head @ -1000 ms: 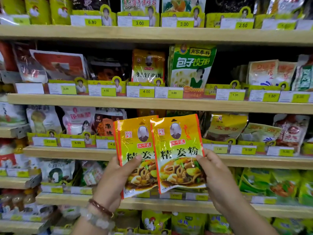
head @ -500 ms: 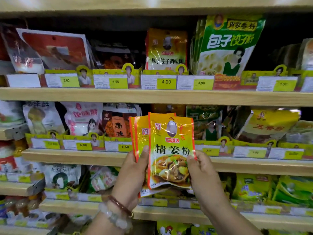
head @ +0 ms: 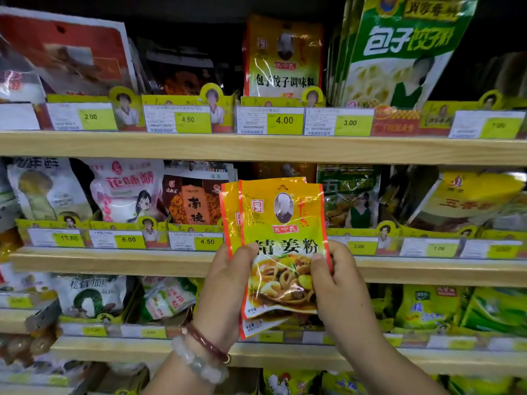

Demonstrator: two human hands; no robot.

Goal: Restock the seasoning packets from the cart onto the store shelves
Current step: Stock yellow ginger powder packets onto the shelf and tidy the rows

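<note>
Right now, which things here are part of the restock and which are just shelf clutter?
In the job:
- yellow ginger powder packets, overlapped, front one covering most of the other
- left hand and right hand, each gripping a side
- middle shelf behind them

Just there:
- green dumpling flour bag
- pink-print white bag
- 4.50 price tag

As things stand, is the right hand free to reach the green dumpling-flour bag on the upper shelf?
Probably not yet: the right hand pinches the ginger powder packets together with the left hand. The green bag itself stands unobstructed at the shelf front.
</note>
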